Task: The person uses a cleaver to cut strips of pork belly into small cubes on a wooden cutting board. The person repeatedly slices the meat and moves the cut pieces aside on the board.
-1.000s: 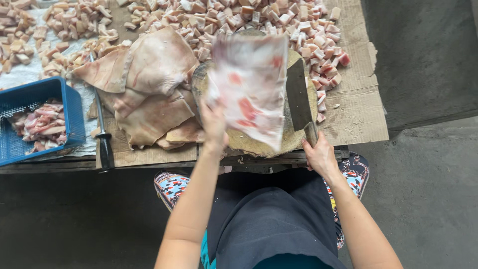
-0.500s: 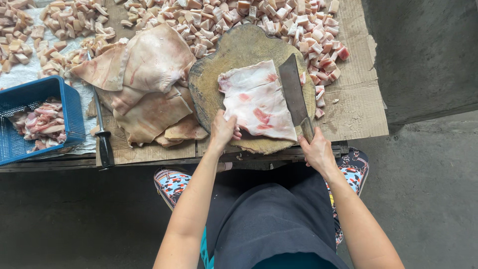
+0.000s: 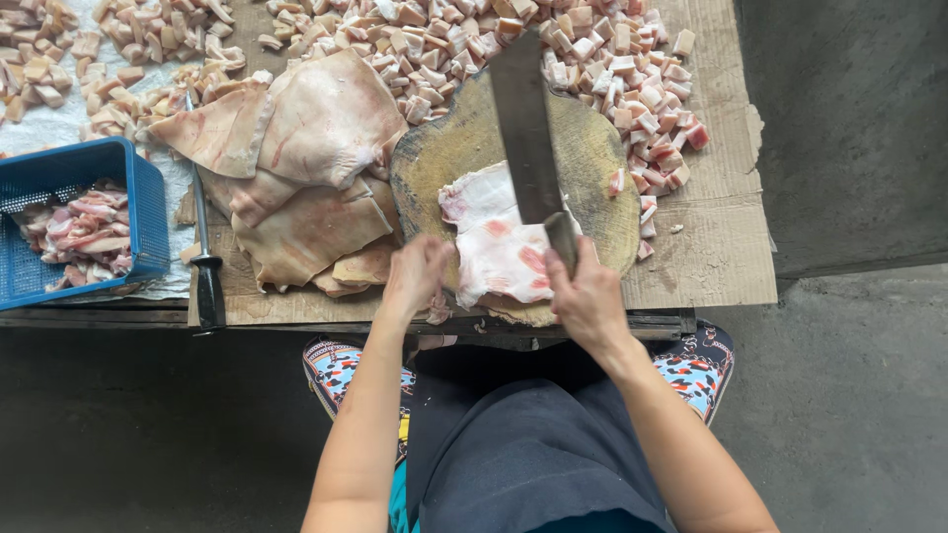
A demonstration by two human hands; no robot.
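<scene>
A pale slab of pork fat lies on the round wooden chopping block. My right hand grips the handle of a large cleaver, whose blade lies across the slab and points away from me. My left hand presses on the slab's left edge, fingers curled over it.
A stack of large pork skin pieces lies left of the block. Many diced cubes cover the cardboard at the back. A blue basket with meat strips sits at left, and a sharpening steel lies next to it.
The slab, held up in the air a second ago, was laid on the block. The cleaver has swung from the block's right side onto the slab's middle.
</scene>
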